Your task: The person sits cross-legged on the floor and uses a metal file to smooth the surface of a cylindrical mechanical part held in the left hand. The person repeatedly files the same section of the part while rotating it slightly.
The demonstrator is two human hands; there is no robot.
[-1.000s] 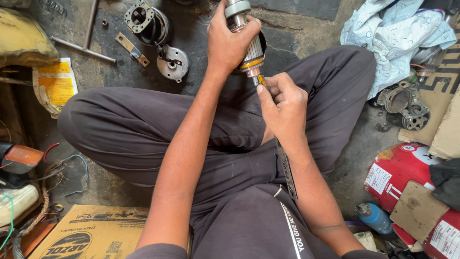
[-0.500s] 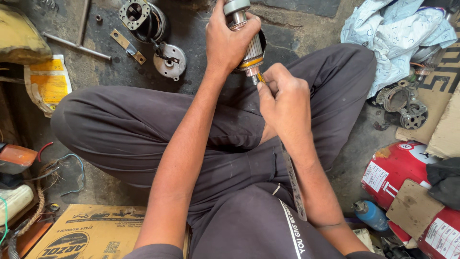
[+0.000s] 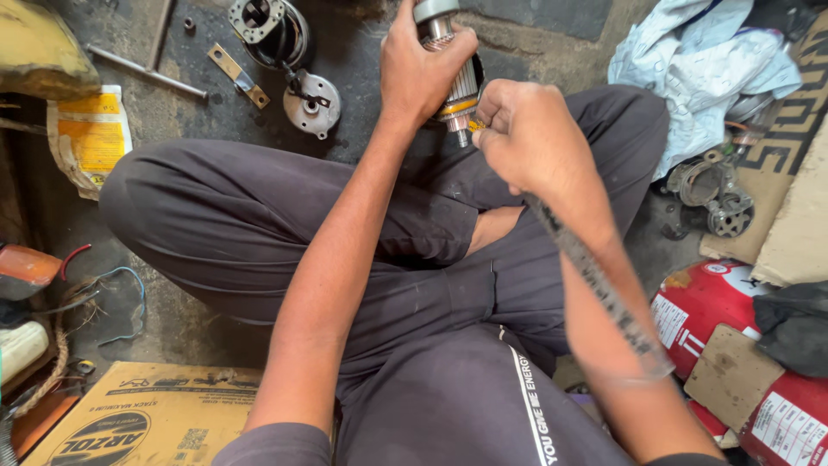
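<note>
Since the earlier frame the view has slid a little toward 3 o'clock, so the round metal parts on the floor now sit nearer 11 o'clock, while both hands keep their hold on the same piece.

The person sits cross-legged on the concrete floor (image 3: 362,52), dark trousers (image 3: 259,224) filling the middle of the view. At 7 o'clock lies a flat cardboard box (image 3: 147,414); at 4 o'clock stand red cylinders (image 3: 716,302) with white labels. A crumpled pale blue cloth (image 3: 699,69) is at 2 o'clock, with grey cast metal parts (image 3: 716,194) just below it. A yellow and white bag (image 3: 90,138) lies at 9 o'clock.

The motor armature (image 3: 457,82) is held upright at 12 o'clock, above the crossed legs. The left hand (image 3: 423,73) is clamped around its body. The right hand (image 3: 526,138) is closed on a long grey file (image 3: 595,276), whose blade runs back along the right forearm toward 4 o'clock; its front end meets the brass-coloured lower end of the armature.

At 11 o'clock lie a round motor housing (image 3: 267,26), a disc-shaped end cover (image 3: 312,103), a small brass-coloured bracket (image 3: 237,73) and a thin steel rod (image 3: 147,71).
</note>
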